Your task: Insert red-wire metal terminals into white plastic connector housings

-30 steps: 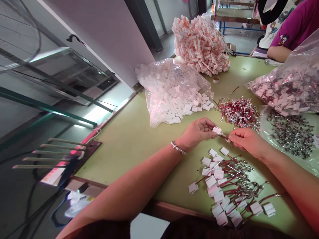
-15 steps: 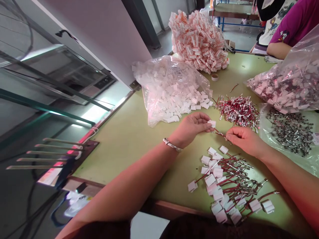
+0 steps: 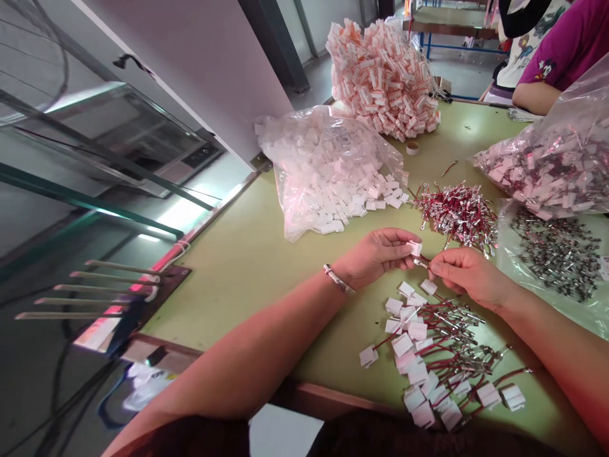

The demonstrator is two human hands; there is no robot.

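Observation:
Between the thumb and fingers of my left hand point(image 3: 387, 252) is a small white connector housing point(image 3: 415, 248). My right hand point(image 3: 469, 273) pinches a short red wire point(image 3: 426, 263) with a metal terminal at its end, close beside the housing. Whether the wire's other end sits in the housing I cannot tell. Under my hands lies a pile of white housings with red wires attached point(image 3: 419, 355). Beyond my right hand is a heap of loose red wires with metal terminals point(image 3: 459, 212).
A clear plastic bag of white housings point(image 3: 328, 168) lies at the back left, before a mound of orange-white connectors point(image 3: 385, 82). Right stand a bag of wired housings point(image 3: 552, 165) and a bag of dark metal parts point(image 3: 554, 254). A tape roll point(image 3: 412, 148) and a person's sleeve point(image 3: 554, 47) are farther back.
My left hand has moved right and slightly down with the housing, closer to my right hand. The right hand has shifted slightly, and the gap between housing and terminal is smaller.

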